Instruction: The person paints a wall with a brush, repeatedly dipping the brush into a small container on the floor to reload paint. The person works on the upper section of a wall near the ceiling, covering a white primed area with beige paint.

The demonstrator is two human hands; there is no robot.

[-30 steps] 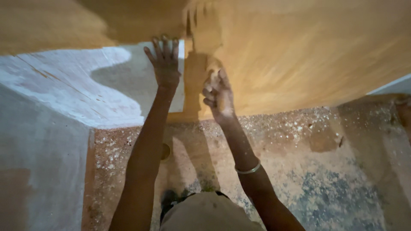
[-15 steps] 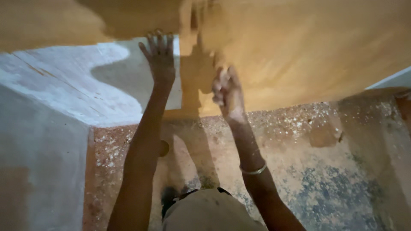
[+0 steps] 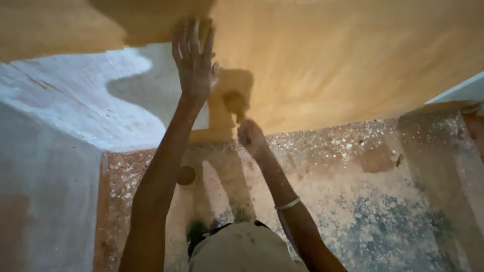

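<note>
My left hand [image 3: 194, 60] lies flat against the wall with its fingers spread, at the edge where the yellow-orange painted area [image 3: 343, 65] meets the white unpainted patch [image 3: 75, 106]. My right hand [image 3: 250, 137] is lower, near the foot of the wall. It is closed around a small dark brush-like tool [image 3: 237, 103] that points up against the orange paint. The tool is blurred, and its shadow falls beside it. A thin pale bangle [image 3: 287, 204] sits on my right wrist.
A speckled reddish floor [image 3: 353, 166] runs along the wall's base, greyer toward the right. A small round brown object [image 3: 185, 175] lies on it between my arms. A grey-white side wall [image 3: 45, 201] closes the left. A white edge [image 3: 459, 90] shows at the far right.
My right hand has dropped down the wall toward the floor line. My left hand has stayed pressed to the wall, shifting only slightly.
</note>
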